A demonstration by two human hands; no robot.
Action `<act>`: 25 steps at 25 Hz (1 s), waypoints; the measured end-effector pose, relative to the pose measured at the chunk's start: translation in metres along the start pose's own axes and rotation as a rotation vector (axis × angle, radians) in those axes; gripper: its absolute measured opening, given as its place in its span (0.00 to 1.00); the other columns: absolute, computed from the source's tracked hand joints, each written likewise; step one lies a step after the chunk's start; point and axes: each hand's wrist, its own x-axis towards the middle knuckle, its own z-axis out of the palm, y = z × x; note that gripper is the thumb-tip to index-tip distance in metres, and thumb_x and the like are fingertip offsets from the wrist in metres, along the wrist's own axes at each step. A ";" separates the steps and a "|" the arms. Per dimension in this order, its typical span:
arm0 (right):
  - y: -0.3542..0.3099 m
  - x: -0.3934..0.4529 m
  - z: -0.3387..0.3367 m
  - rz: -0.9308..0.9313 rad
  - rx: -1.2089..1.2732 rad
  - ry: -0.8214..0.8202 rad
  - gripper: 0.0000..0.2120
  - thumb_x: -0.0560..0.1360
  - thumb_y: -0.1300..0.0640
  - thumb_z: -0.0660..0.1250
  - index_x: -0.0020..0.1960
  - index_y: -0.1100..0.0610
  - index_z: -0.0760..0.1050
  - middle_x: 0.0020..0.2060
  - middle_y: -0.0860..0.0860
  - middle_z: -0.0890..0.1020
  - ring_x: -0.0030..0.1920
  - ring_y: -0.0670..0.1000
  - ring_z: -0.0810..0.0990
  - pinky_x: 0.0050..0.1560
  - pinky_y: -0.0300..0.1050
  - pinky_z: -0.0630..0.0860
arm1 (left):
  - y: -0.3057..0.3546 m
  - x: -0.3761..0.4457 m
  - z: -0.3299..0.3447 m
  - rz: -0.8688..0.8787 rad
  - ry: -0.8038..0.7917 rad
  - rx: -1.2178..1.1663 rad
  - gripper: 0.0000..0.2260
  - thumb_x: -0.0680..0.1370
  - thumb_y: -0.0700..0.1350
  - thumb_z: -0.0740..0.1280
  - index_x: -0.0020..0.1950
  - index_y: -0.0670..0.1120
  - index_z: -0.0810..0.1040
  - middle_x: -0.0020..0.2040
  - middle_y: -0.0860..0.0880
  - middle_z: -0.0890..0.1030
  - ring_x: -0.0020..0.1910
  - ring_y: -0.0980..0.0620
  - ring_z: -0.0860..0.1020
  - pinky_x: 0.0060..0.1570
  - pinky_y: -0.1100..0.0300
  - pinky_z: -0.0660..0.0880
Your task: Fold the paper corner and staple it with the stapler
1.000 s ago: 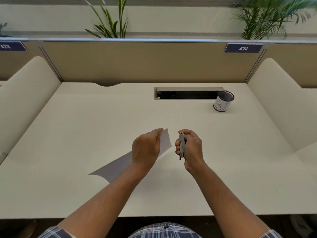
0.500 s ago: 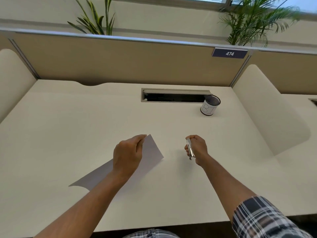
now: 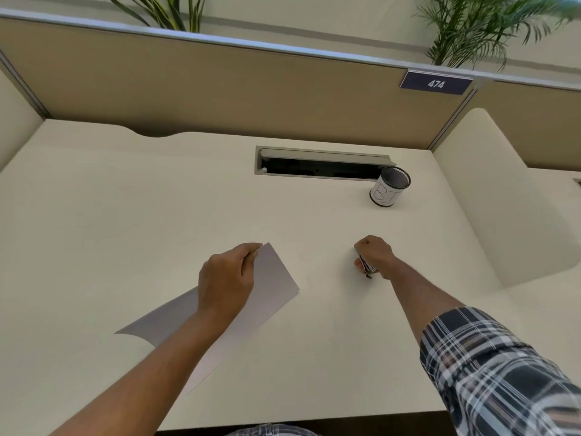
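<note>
Nearest, lower edge: a plaid sleeve fills the lower right corner and is cut off by the frame; more plaid cloth shows at the bottom centre, mostly out of view.
Left hand: the left hand, left of centre, pinches the far corner of a sheet of paper between thumb and curled fingers; its fingertips are hidden behind the sheet's edge.
Paper: it slants from centre down to the lower left, and the left forearm covers its middle. Its lower left corner curls up; whether the rest lies flat on the desk or is lifted cannot be told.
Right hand: the right hand, right of centre and well apart from the paper, is curled round a small metal tool.
Tool: only a thin silvery and dark strip shows below the fist; what kind of tool it is cannot be made out.
Desk: the pale desk carries both hands' shadows.
Farther, upper right: a mesh cup with a white label marked "B1" stands just beside the right end of an open cable slot.
Farthest: a tan partition with a sign reading 474; plants above it are cut off by the top edge.
</note>
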 end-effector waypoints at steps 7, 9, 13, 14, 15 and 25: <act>0.011 0.018 -0.016 -0.037 -0.282 -0.062 0.14 0.77 0.60 0.63 0.36 0.64 0.79 0.35 0.59 0.88 0.30 0.56 0.81 0.45 0.51 0.83 | -0.003 -0.003 0.000 0.000 -0.011 -0.010 0.08 0.81 0.44 0.68 0.57 0.49 0.85 0.46 0.55 0.88 0.40 0.50 0.85 0.39 0.52 0.81; 0.014 0.017 -0.017 -0.043 -0.268 -0.046 0.14 0.77 0.60 0.63 0.34 0.63 0.79 0.35 0.59 0.88 0.30 0.57 0.81 0.43 0.50 0.82 | -0.002 -0.003 0.001 0.004 -0.010 -0.014 0.08 0.81 0.44 0.68 0.57 0.50 0.85 0.46 0.55 0.88 0.40 0.50 0.85 0.39 0.52 0.81; 0.033 0.007 0.002 -0.128 -0.220 0.112 0.12 0.78 0.55 0.65 0.38 0.59 0.77 0.37 0.60 0.86 0.32 0.58 0.85 0.37 0.46 0.80 | 0.000 -0.004 0.000 0.007 -0.005 -0.026 0.08 0.81 0.44 0.68 0.57 0.49 0.85 0.47 0.55 0.87 0.41 0.51 0.86 0.40 0.52 0.81; 0.039 0.002 0.011 -0.150 -0.199 0.169 0.09 0.78 0.54 0.66 0.42 0.57 0.79 0.40 0.58 0.86 0.37 0.58 0.86 0.38 0.47 0.81 | 0.000 -0.005 0.000 0.004 -0.005 -0.029 0.08 0.81 0.44 0.68 0.57 0.49 0.85 0.47 0.55 0.87 0.41 0.51 0.86 0.40 0.52 0.81; 0.044 -0.002 0.020 -0.171 -0.177 0.219 0.07 0.77 0.53 0.68 0.47 0.56 0.81 0.43 0.55 0.85 0.41 0.57 0.85 0.41 0.47 0.79 | 0.000 -0.005 -0.001 -0.001 -0.007 -0.033 0.08 0.81 0.44 0.68 0.57 0.50 0.85 0.47 0.55 0.87 0.41 0.51 0.85 0.40 0.52 0.81; 0.065 -0.044 0.069 -0.260 0.020 0.363 0.10 0.70 0.59 0.77 0.48 0.55 0.77 0.49 0.51 0.79 0.47 0.52 0.80 0.48 0.44 0.70 | 0.005 -0.007 -0.008 -0.056 0.012 -0.160 0.07 0.81 0.44 0.69 0.55 0.50 0.85 0.41 0.57 0.86 0.37 0.56 0.83 0.39 0.52 0.81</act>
